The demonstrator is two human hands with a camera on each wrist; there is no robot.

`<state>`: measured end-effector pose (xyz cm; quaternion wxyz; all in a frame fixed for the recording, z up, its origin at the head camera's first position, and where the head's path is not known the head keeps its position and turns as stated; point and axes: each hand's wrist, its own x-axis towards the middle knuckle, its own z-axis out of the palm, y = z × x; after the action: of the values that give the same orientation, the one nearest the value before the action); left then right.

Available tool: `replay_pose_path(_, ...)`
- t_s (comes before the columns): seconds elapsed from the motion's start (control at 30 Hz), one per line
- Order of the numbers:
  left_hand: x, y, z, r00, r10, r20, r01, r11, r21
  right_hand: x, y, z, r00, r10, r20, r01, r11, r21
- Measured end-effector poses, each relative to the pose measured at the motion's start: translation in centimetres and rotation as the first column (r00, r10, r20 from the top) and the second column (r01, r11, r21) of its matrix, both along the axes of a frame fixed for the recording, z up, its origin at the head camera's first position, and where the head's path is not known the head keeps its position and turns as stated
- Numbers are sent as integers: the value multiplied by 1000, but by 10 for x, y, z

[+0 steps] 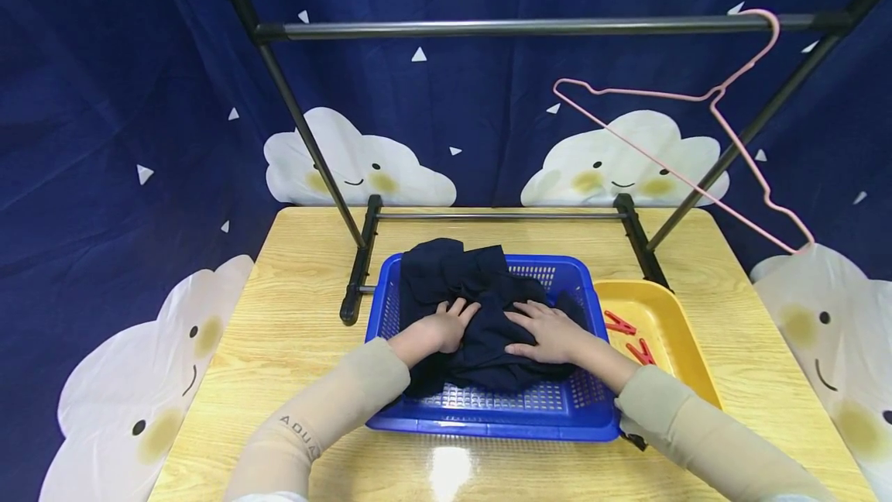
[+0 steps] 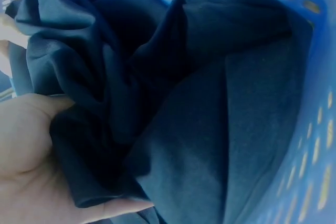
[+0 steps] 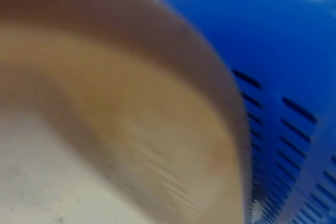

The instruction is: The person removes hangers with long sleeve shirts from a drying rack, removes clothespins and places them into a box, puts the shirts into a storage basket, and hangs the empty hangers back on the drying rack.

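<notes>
A bunched dark navy cloth garment (image 1: 481,331) lies in the blue perforated basket (image 1: 488,428); the left wrist view shows the cloth's loose folds (image 2: 194,103). My left hand (image 1: 446,328) rests among the folds at the middle left, its fingers extended and spread, with fabric lying against the palm in the left wrist view. On the right part of the garment lies my right hand (image 1: 547,331), palm down with fingers spread. In the right wrist view, the wrist and sleeve fill most of the picture beside the basket wall (image 3: 283,145).
A yellow tray (image 1: 686,331) holding red clothespins (image 1: 641,351) stands right of the basket. Behind rises a black-and-metal rack, whose top bar (image 1: 488,28) carries a pink hanger (image 1: 648,91) at the right. The wooden table (image 1: 293,316) backs onto a dark blue cloud-patterned curtain (image 1: 488,99).
</notes>
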<state>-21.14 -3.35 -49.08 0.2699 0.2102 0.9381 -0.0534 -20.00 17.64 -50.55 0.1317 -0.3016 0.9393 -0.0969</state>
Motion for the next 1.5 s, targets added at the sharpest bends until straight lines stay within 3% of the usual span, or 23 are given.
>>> replay_pose_path(0.23, -1, 0, 1, 1000, -11, 5, 11, 1000, 9, 1, 0, -1, 1000, -14, 8, 14, 1000, -13)
replay_pose_path(0.57, -3, -7, 15, 999, 17, 51, -21, 997, 71, 2, 1, 4, 1000, -12, -15, 11, 998, -55)
replay_pose_path(1.0, -3, -25, 43, 1000, 11, 9, -12, 990, 137, 4, 3, 26, 996, 3, -92, -13, 995, -102)
replay_pose_path(1.13, -9, -36, 56, 998, 27, 64, -37, 985, 168, 1, 5, 38, 995, 12, -103, -24, 993, -118)
replay_pose_path(1.27, -22, -50, 73, 994, 28, 103, -50, 973, 227, -5, 8, 53, 995, 29, -91, -40, 991, -125)
replay_pose_path(1.33, -31, -57, 78, 997, 38, 65, -55, 958, 282, -9, 8, 60, 996, 30, -85, -41, 991, -131)
replay_pose_path(1.4, -40, -63, 81, 997, 71, -19, -60, 936, 347, -15, 7, 67, 994, 34, -100, -49, 987, -153)
replay_pose_path(1.5, -54, -70, 78, 975, 147, -168, -65, 909, 412, -25, 3, 76, 991, 27, -135, -54, 978, -199)
